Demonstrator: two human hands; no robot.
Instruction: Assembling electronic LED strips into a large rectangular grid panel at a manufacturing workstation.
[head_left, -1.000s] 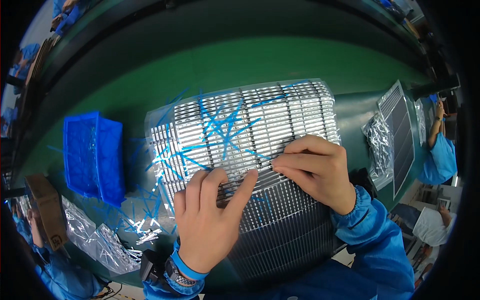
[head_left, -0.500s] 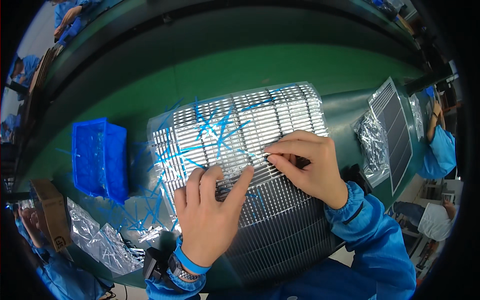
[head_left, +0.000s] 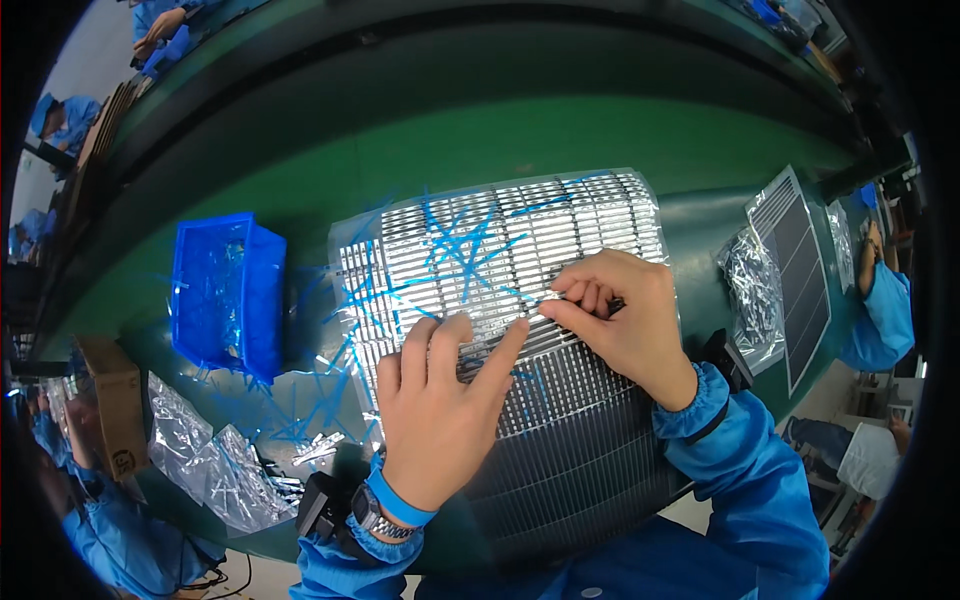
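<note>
A wide sheet of silver and dark strips (head_left: 600, 215) in rows, edged with clear film, lies in front of me. Its near part is dark and bends down toward my lap. My left hand (head_left: 440, 425) rests on it, fingers spread and holding nothing. To the right, my right hand (head_left: 630, 325) pinches thumb and forefinger together just above the silver rows. What sits in that pinch is too small to make out; a thin blue sliver lies close to the fingertips. Narrow blue film strips (head_left: 465, 250) are scattered over the sheet's upper left.
A blue plastic bin (head_left: 262, 300) stands at left. Below it lie loose blue strips, small silver pieces (head_left: 318, 450) and clear bags (head_left: 235, 480), near a cardboard box (head_left: 112, 410). At right are a bag of silver pieces (head_left: 752, 290) and a dark panel (head_left: 800, 270). Co-workers sit around.
The view has shifted so most things sit slightly farther right. My right fingers have curled in more tightly at the pinch. My left hand stays spread on the sheet.
</note>
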